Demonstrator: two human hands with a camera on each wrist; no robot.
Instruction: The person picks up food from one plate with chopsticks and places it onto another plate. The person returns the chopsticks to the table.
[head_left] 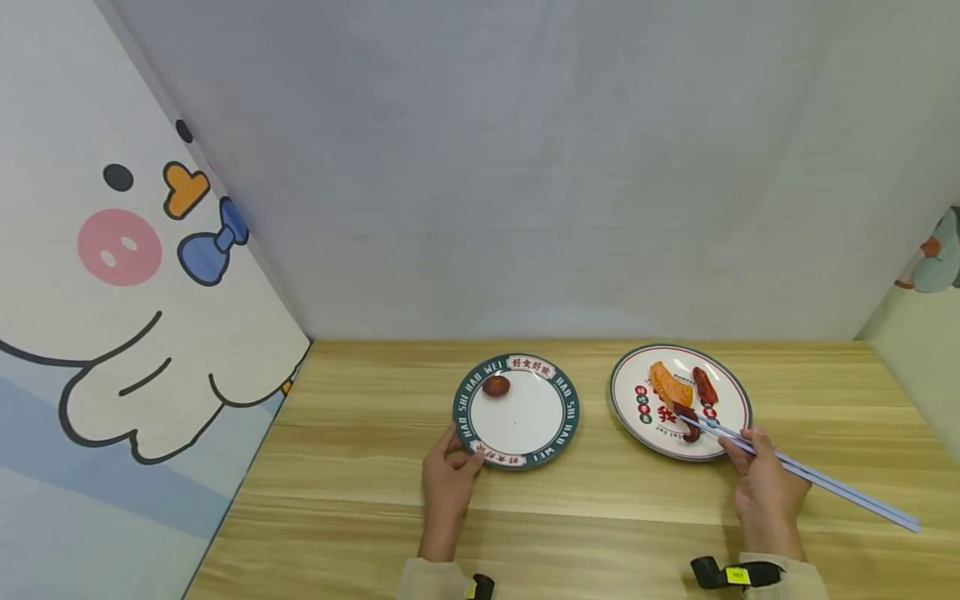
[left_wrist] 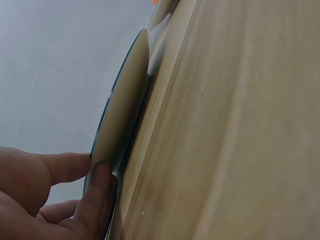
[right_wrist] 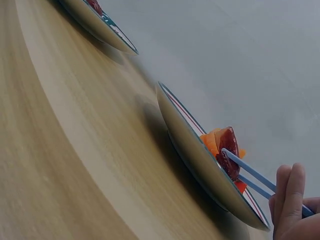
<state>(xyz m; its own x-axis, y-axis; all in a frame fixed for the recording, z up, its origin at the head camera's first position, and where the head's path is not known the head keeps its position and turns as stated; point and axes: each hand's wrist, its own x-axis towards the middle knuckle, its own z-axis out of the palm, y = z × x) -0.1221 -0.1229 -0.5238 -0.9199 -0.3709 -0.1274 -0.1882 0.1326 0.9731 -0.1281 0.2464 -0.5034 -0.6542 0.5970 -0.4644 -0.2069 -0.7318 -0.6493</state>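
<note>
My left hand (head_left: pixel 448 483) pinches the near left rim of a green-rimmed plate (head_left: pixel 513 421), thumb on top and fingers underneath. A small reddish-brown oval food piece (head_left: pixel 496 386) lies toward the back of that plate. My right hand (head_left: pixel 768 483) grips a pair of pale lavender chopsticks (head_left: pixel 840 490) beside the other plate (head_left: pixel 637 417), white with red and green rim lines. In the right wrist view, the chopstick tips pinch a dark red, glossy food piece (right_wrist: pixel 229 165). An orange, white-striped slice (head_left: pixel 670 385) and another dark red piece (head_left: pixel 705 386) lie on this plate.
Both plates stand on a wood-grain table (head_left: pixel 337 500), a short gap between them. Behind it rises a pale grey cloth backdrop (head_left: pixel 540 183). A cartoon-printed panel (head_left: pixel 142 350) borders the left, and a pale panel (head_left: pixel 918 367) the right.
</note>
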